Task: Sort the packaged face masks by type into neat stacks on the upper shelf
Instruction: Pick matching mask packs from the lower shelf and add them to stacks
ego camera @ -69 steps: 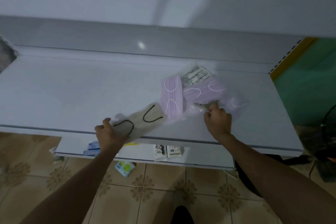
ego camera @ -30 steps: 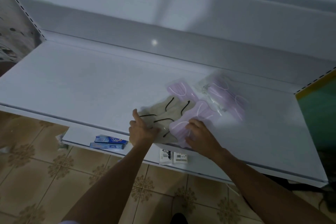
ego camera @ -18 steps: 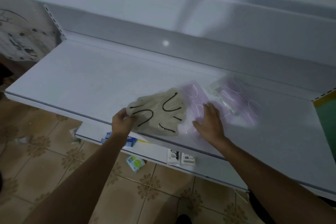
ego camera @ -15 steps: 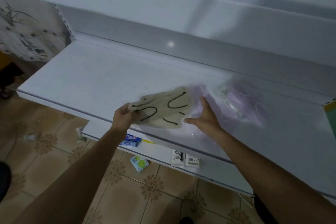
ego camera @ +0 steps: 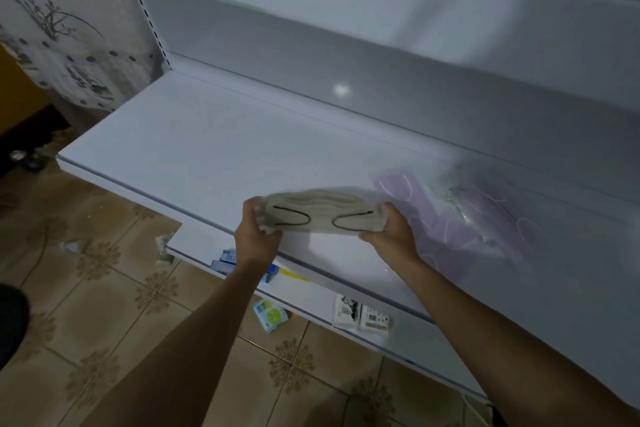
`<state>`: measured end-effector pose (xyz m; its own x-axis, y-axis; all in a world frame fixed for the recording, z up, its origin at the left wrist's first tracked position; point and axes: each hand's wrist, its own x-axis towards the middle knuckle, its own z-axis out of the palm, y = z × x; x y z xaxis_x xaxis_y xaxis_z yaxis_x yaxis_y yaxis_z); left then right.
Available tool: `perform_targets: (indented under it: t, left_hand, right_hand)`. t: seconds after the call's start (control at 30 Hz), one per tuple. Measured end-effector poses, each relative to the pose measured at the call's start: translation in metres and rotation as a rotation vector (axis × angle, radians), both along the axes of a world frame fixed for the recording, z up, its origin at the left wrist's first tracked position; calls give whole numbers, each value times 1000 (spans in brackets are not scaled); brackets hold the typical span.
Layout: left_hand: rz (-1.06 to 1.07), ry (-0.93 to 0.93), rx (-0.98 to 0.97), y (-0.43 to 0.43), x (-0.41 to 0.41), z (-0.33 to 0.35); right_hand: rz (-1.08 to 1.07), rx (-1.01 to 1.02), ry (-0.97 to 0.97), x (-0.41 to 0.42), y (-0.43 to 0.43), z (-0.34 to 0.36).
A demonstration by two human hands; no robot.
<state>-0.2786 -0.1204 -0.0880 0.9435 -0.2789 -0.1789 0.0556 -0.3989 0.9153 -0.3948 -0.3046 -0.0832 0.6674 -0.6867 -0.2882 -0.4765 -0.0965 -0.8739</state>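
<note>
Single head view looks down, close over the white shelf (ego camera: 194,149) and floor (ego camera: 86,305)

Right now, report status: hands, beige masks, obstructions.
Left hand and right hand each grip an end of the beige mask bundle, held over the upper shelf front edge. Purple mask packs lie on shelf at right. No obstruction seen.
</note>
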Motion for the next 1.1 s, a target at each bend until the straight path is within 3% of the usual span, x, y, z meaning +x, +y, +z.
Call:
perform_targets:
  t: [0.07, 0.2, 0.4, 0.6, 0.77, 0.87, 1.1]
  left_hand:
    - [60, 47, 22, -1, -3, -3]
    - [-24, 5, 325, 3, -5, -10]
    - [-12, -315, 211, 60, 3, 40]
    - [-5, -665, 139, 171, 35, 146]
    - [111, -821, 120, 234, 59, 246]
    - [74, -927, 84, 235, 61, 306]
    - [-138, -1063, -22, 162, 93, 374]
  right_hand:
    - [6, 11, 27, -2, -3, 0]
    - [82, -167, 162, -10, 5, 7]
    - [-18, -423, -84, -5, 63, 71]
    - [99, -843, -255, 29, 163, 174]
    - [192, -940, -410, 58, 220, 247]
    - [120, -1111, -471, 64, 222, 284]
    - [-62, -1190, -468, 76, 151, 352]
